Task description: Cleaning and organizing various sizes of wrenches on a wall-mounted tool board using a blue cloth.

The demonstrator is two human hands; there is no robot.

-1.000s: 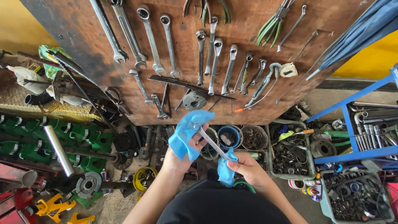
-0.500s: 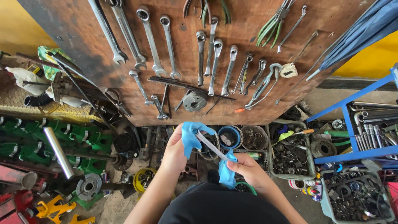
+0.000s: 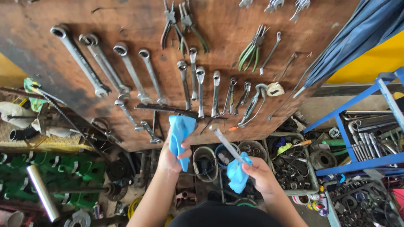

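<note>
The blue cloth (image 3: pixel 181 132) now separates from the metal rod (image 3: pixel 226 143), lifted clear in the closed left hand (image 3: pixel 170 156) toward the wrench board (image 3: pixel 126 25), while the right hand (image 3: pixel 261 178) grips the rod's lower end through a second blue cloth (image 3: pixel 237 173), indicating a completed wiping stroke.

Wrenches (image 3: pixel 126 69), pliers (image 3: pixel 252 48) on wooden board (image 3: pixel 84 17); parts bins (image 3: pixel 294 168) below.

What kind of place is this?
Most likely a mechanic's workshop: spanners and pliers hang on a wooden board, with bins of metal parts below.
</note>
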